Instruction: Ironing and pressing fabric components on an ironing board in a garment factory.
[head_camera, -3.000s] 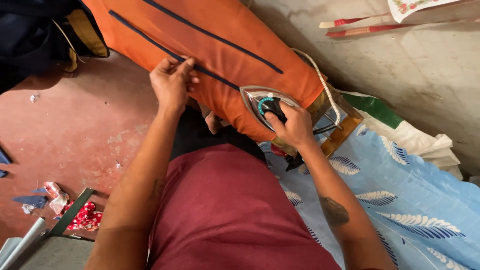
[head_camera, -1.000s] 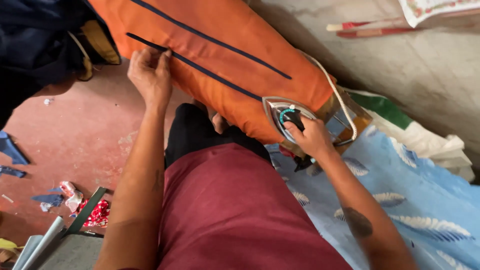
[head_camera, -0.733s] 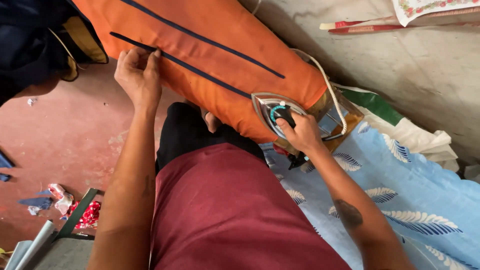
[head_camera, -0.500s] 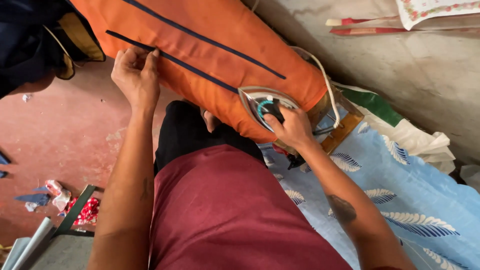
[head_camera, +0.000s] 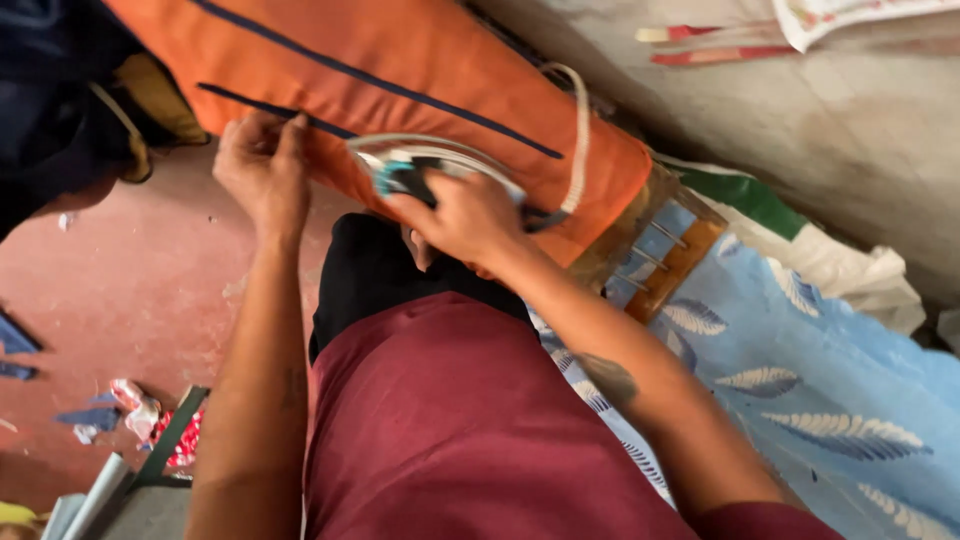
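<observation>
Iron (head_camera: 440, 170) has slid left along the orange fabric (head_camera: 400, 60) since half a second ago; before that it sat near the right end by the wooden board edge (head_camera: 665, 255), and it is now mid-panel, close to the left hand (head_camera: 262, 175). Judging from that, the pressing pass is working toward the stretch the left hand holds flat.

Right hand (head_camera: 465, 215): grip wrapped over the iron's dark handle, fingers curled tight around it. Iron blurred by motion, pale soleplate rim, teal patch near the handle, white cord (head_camera: 578, 130) looping up over the cloth.

Left hand: fingertips pinching the fabric beside a navy stripe (head_camera: 300, 115), pulling it taut.

Fabric: bright orange, smooth woven look, thin dark-blue piping lines running diagonally, draped over the board so it curves like a roll. Board end is brown wood with metal wire rungs.

Under and to the right: light blue sheet (head_camera: 830, 400) with a white leaf print, soft and wrinkled. Floor (head_camera: 110, 300) is reddish, matte, scuffed, with small cloth scraps (head_camera: 130, 405). Person's maroon shirt (head_camera: 450, 430) fills the lower middle. Dark garments (head_camera: 50, 110) piled top left.
</observation>
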